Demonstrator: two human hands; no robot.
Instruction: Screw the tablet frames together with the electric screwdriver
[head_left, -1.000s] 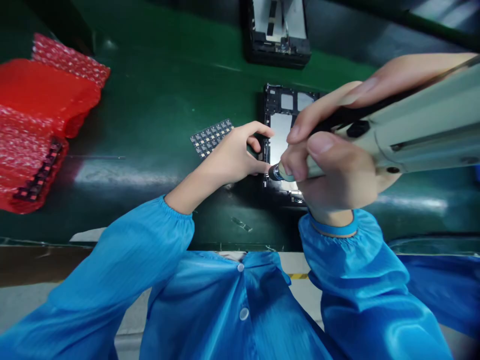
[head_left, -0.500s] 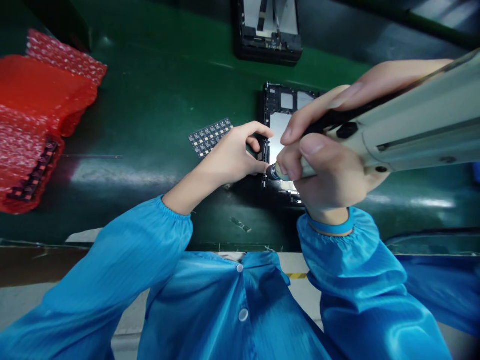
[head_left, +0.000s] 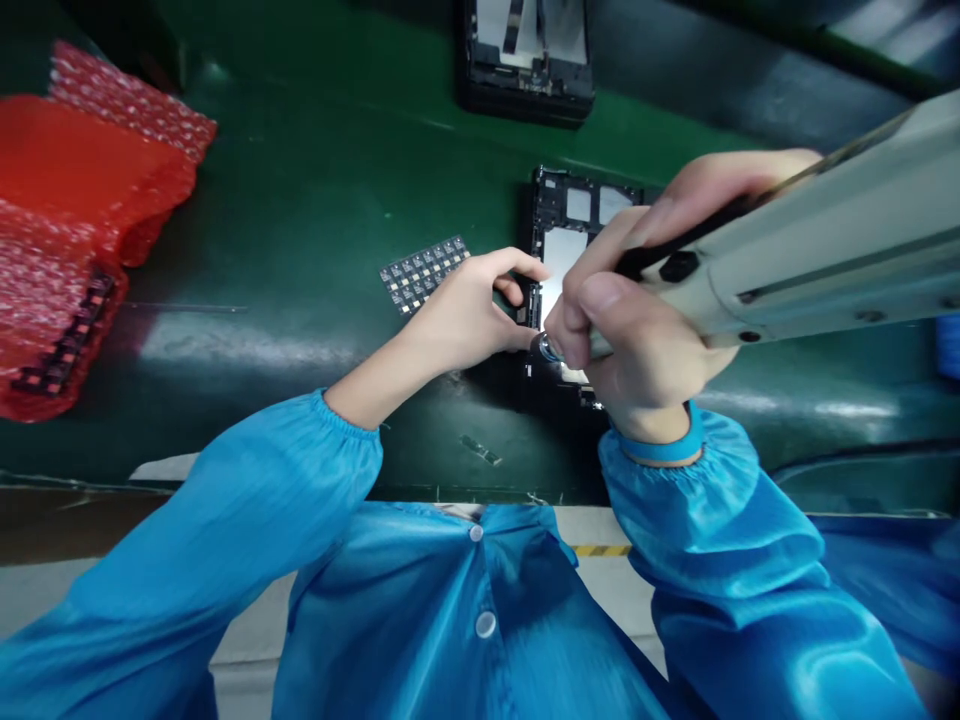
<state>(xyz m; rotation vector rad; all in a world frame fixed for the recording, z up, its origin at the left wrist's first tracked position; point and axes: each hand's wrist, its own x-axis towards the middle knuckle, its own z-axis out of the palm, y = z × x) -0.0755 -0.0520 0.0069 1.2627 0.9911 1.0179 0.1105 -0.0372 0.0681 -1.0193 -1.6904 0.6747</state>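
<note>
My right hand [head_left: 637,330] is wrapped round a pale electric screwdriver [head_left: 832,245], which slants down to the left. Its tip is at the left side of a black electronic device frame [head_left: 551,200] with a silvery plate inside; the bit's very end is hidden. My left hand [head_left: 476,305] grips the left edge of this frame, with the thumb by the screwdriver tip and the other fingers curled. Partly under my left hand lies a dark sheet of small circuit boards [head_left: 420,270] in rows. My right hand covers much of the frame.
A second black device [head_left: 529,85] stands farther back on the green table [head_left: 300,200]. Red bubble wrap [head_left: 82,180] lies at the left, with a dark strip of parts [head_left: 67,335] in it. A small clear scrap [head_left: 480,450] is near the front edge.
My right hand and the screwdriver have shifted slightly, the tip staying by the frame's left side. My left hand keeps its place on the frame. The view has moved a little.
</note>
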